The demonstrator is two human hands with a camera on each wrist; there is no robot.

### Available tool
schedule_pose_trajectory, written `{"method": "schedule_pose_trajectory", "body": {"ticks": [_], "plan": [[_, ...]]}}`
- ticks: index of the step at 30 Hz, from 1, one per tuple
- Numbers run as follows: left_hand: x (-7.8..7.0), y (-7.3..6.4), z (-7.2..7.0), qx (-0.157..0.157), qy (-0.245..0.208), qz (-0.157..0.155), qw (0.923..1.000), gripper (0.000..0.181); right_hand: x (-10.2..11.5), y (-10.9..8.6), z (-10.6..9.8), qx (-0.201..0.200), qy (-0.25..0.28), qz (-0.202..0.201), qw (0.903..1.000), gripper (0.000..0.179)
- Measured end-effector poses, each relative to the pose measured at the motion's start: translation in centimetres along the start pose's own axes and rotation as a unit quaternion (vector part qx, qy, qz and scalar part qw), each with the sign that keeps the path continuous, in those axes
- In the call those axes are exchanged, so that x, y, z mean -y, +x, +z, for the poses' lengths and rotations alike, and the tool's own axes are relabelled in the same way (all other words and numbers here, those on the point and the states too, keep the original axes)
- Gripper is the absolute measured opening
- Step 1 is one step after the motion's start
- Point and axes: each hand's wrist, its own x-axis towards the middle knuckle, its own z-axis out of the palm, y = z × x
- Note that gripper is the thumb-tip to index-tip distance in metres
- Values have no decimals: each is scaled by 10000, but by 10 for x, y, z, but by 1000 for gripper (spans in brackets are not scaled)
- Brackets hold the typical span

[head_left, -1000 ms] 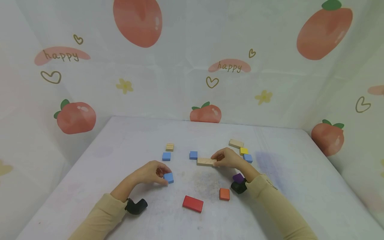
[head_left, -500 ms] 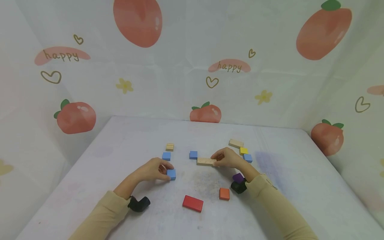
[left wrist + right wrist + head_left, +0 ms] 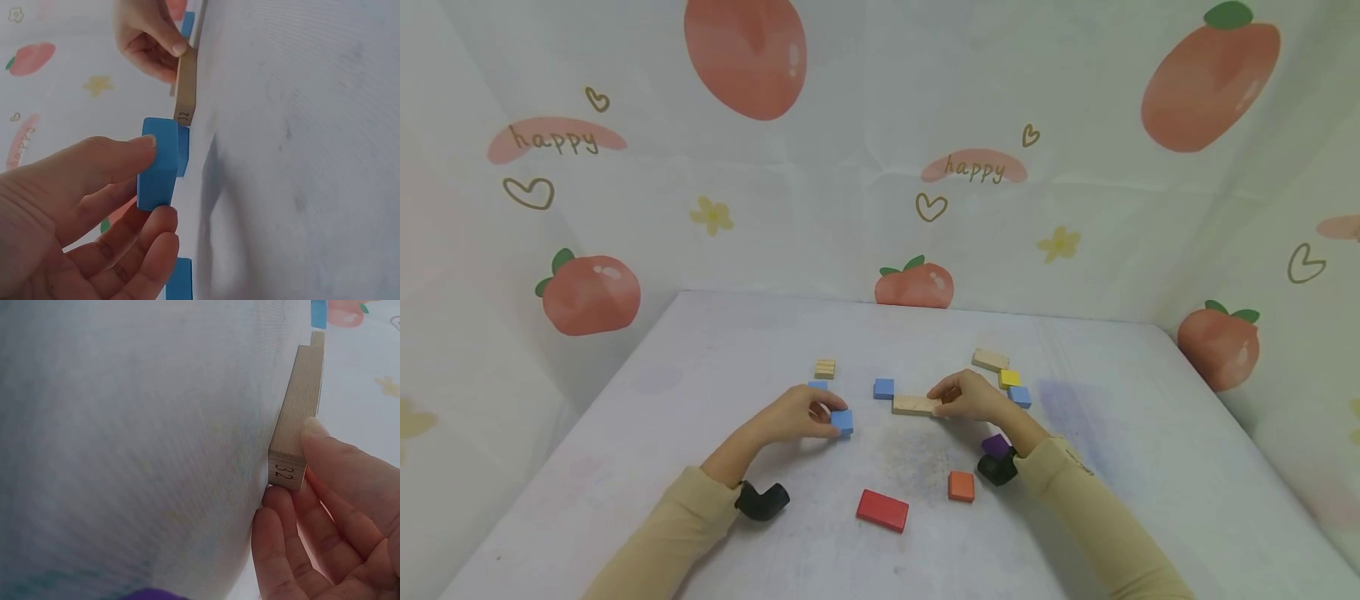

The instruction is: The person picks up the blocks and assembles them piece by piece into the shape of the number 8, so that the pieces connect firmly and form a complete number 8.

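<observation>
My left hand point(image 3: 796, 414) pinches a small blue block point(image 3: 842, 423) between thumb and fingers; a shadow falls on the tabletop below it in the left wrist view. My right hand point(image 3: 972, 395) grips the right end of a long plain wooden block point(image 3: 913, 405), which lies on the table. Its end face point(image 3: 286, 472) carries the number 32. Just behind the wooden block's left end sits a second blue block point(image 3: 883, 388), partly covered by the held one in the left wrist view. Another blue block point(image 3: 817, 385) is mostly hidden behind my left hand.
Nearer me lie a red block point(image 3: 883, 511) and an orange block point(image 3: 961, 486). A purple block point(image 3: 997, 445) is beside my right wrist. Farther right are a yellow block point(image 3: 1009, 379), a blue one and a wooden one point(image 3: 991, 359). A ridged wooden block point(image 3: 825, 369) lies back left.
My left hand has carried its blue block rightward and away from me, toward the wooden block, and now covers part of the blue block behind it. The right hand has stayed in place.
</observation>
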Motion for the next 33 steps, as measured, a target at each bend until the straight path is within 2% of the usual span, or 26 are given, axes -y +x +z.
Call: {"method": "schedule_pose_trajectory", "body": {"ticks": [5, 9, 22, 33], "plan": [[-3, 8, 4, -52, 78, 32, 10000, 34, 0, 0, 0, 11, 27, 55, 10000, 25], [-4, 14, 8, -93, 100, 180, 9997, 35, -1, 1, 0, 28, 41, 30, 10000, 26], [-16, 25, 19, -39, 83, 236, 9997, 34, -2, 0, -1, 17, 60, -120, 9999, 25], [-15, 33, 26, -31, 143, 286, 9995, 34, -4, 1, 0, 9, 32, -86, 10000, 26]]}}
